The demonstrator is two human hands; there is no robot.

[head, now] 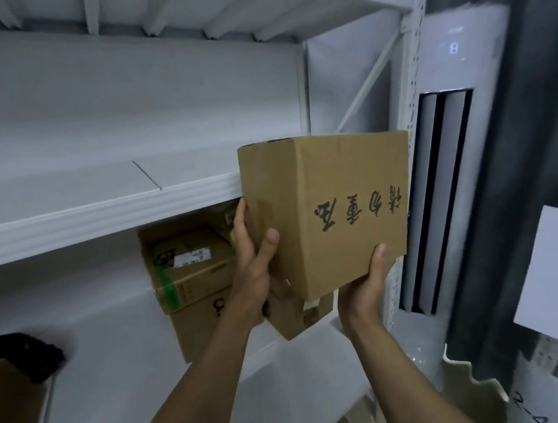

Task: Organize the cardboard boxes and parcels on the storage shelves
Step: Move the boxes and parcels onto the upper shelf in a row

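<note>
Box [328, 213] hanging at the shelf [103, 220] lip, right end. I'm gripping its side with left hand [252, 264], cupping its bottom corner with right hand [365, 288]. Next, likely: raising, sliding it in.

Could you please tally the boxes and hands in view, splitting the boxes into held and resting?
Held boxes: 1, the held box
Resting boxes: 4 clear, the green-printed box, box under it, small box and lower-left box; another may hide behind
Hands: 2, left hand and right hand
Total: 7
</note>
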